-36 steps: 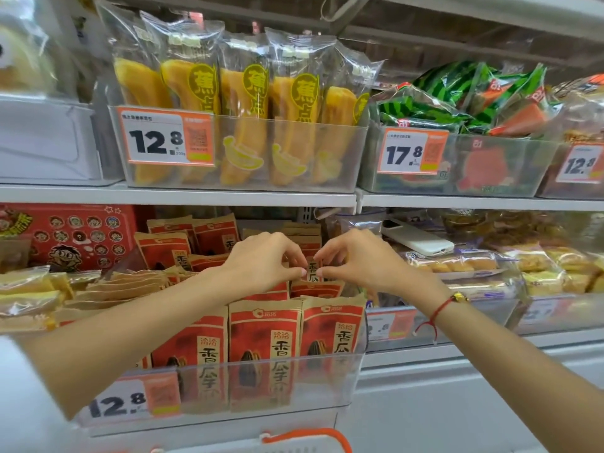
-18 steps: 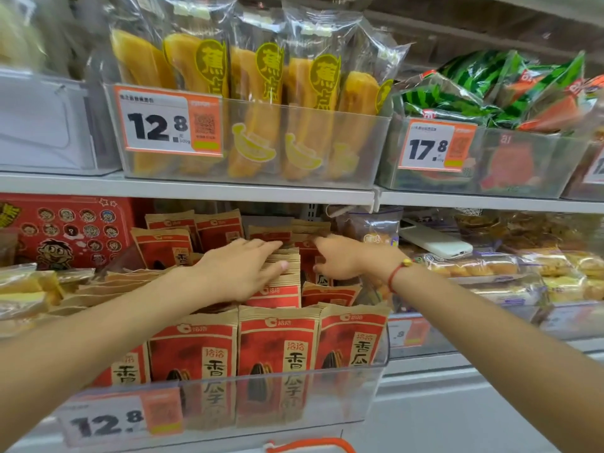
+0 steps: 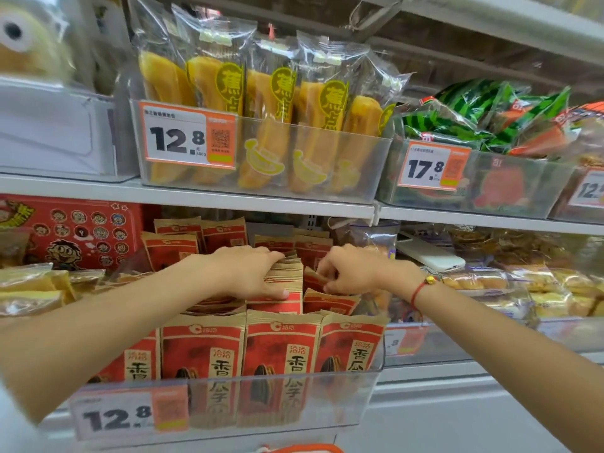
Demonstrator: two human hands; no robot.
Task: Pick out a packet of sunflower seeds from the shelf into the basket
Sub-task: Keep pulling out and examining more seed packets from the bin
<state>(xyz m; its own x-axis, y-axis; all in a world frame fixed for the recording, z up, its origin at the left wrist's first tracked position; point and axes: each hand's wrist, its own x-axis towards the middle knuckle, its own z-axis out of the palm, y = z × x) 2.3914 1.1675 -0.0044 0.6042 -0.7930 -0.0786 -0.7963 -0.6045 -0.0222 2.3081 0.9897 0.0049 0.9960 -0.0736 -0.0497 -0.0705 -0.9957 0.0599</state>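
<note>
Red and tan packets of sunflower seeds (image 3: 281,351) stand in rows inside a clear plastic bin (image 3: 343,400) on the middle shelf. My left hand (image 3: 248,273) lies over a stack of packets (image 3: 286,279) further back, fingers stretched along their tops and thumb against a packet's face. My right hand (image 3: 349,269) reaches in beside it with fingers curled and pinches the top of a packet (image 3: 312,281) in the right-hand row. An orange basket handle (image 3: 304,448) shows at the bottom edge.
The shelf above holds a bin of yellow banana-cake bags (image 3: 261,125) and a bin of watermelon-print bags (image 3: 474,119). A red cartoon box (image 3: 72,233) stands to the left, wrapped pastries (image 3: 539,289) and a white device (image 3: 428,256) to the right.
The view dropped slightly. My left hand spread further across the packet tops. My right hand drew back a little and curled its fingers onto a packet in the right row.
</note>
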